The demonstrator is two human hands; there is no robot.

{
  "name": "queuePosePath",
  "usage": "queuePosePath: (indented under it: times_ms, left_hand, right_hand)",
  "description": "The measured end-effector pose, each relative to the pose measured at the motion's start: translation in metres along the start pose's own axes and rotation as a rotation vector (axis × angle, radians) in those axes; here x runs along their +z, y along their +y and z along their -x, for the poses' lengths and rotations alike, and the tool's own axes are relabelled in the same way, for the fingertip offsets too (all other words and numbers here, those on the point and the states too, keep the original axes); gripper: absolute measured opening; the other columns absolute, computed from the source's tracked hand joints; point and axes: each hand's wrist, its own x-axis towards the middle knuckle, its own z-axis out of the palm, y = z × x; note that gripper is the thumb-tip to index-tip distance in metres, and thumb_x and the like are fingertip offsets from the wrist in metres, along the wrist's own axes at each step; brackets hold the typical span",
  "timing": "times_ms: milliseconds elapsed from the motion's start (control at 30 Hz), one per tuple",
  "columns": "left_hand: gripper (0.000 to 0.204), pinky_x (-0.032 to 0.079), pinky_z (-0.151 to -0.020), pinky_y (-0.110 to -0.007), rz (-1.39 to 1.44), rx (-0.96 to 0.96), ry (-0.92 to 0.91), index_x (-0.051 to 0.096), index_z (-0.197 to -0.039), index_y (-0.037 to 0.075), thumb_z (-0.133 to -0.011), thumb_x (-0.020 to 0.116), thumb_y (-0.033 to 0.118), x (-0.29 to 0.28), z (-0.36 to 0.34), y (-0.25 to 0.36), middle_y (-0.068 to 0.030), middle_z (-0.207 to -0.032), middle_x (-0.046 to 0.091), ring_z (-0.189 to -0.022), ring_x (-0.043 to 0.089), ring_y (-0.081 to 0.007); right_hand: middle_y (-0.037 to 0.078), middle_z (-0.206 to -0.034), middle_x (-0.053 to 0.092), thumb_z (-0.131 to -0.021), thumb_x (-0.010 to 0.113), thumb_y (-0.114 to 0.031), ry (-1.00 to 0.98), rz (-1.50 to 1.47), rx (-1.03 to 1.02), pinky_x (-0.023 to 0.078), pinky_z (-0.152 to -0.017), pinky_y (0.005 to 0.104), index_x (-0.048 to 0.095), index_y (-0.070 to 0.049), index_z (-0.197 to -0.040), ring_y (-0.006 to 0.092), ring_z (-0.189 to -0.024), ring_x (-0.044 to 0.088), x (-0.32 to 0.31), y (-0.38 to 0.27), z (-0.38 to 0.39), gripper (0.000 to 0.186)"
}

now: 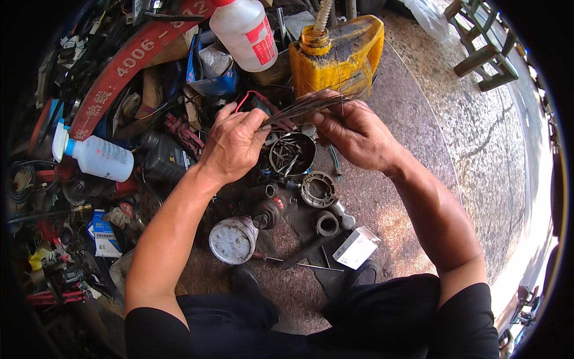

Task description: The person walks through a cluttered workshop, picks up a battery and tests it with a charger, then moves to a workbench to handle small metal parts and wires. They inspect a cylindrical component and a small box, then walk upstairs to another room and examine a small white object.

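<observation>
The left hand (pixel 234 143) and right hand (pixel 353 133) are raised a little apart over the floor (pixel 388 197), and both are clamped on one bundle of thin metal wires (pixel 302 109): the left pinches its near end between thumb and fingers, while the right grips the far end, where the strands fan out. Directly below the bundle sits a round metal bowl (pixel 292 154) filled with screws and small parts. Just beside it, nearer the person, lie a ring-shaped metal part (pixel 317 188) and a smaller ring (pixel 327 223), with a round gauge dial (pixel 233 240) to their left. Behind the hands stands a grimy yellow oil can (pixel 344 57), and a white plastic bottle (pixel 244 31) beside it.
</observation>
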Motion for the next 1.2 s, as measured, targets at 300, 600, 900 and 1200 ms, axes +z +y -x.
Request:
queuePosePath:
  times_ms: [300,600,900,1200]
  left_hand:
    - [0.014,0.043,-0.061,-0.031,0.471,-0.270,-0.109,0.057,-0.098,0.002,-0.097,0.053,0.015,-0.027,-0.018,0.044,-0.0056,-0.069,0.054,-0.065,0.052,-0.0137]
    - [0.019,0.043,-0.061,-0.029,0.853,-0.314,-0.290,0.058,-0.096,0.000,-0.097,0.053,0.018,-0.030,-0.029,0.085,-0.0026,-0.066,0.053,-0.064,0.046,-0.0095]
    - [0.024,0.046,-0.066,-0.028,0.665,-0.254,-0.165,0.057,-0.096,0.000,-0.099,0.048,0.022,-0.024,-0.036,0.088,-0.0038,-0.071,0.061,-0.068,0.057,-0.0109]
    - [0.023,0.042,-0.061,-0.022,1.236,-0.400,-0.069,0.059,-0.093,0.005,-0.098,0.056,0.027,-0.018,-0.038,0.103,0.0045,-0.075,0.055,-0.068,0.050,-0.0048]
  right_hand:
    - [0.011,-0.083,0.068,-0.094,0.064,-0.021,0.300,0.043,-0.048,0.051,-0.066,0.0279,0.048,0.002,-0.127,0.0120,-0.076,0.063,-0.021,-0.050,0.018,0.044]
    - [-0.001,-0.065,0.054,-0.096,0.060,-0.025,0.185,-0.195,-0.009,0.039,-0.046,0.0209,0.058,-0.002,-0.106,0.0048,-0.052,0.048,-0.044,-0.074,0.034,0.025]
    - [-0.002,-0.067,0.049,-0.099,0.056,-0.025,0.303,-0.186,0.053,0.035,-0.043,0.0197,0.058,-0.003,-0.098,0.0032,-0.049,0.041,-0.038,-0.073,0.038,0.022]
    - [0.009,-0.076,0.067,-0.098,0.052,-0.026,0.206,-0.021,0.070,0.052,-0.060,0.0327,0.061,0.003,-0.101,0.0214,-0.066,0.065,0.000,-0.070,0.029,0.030]
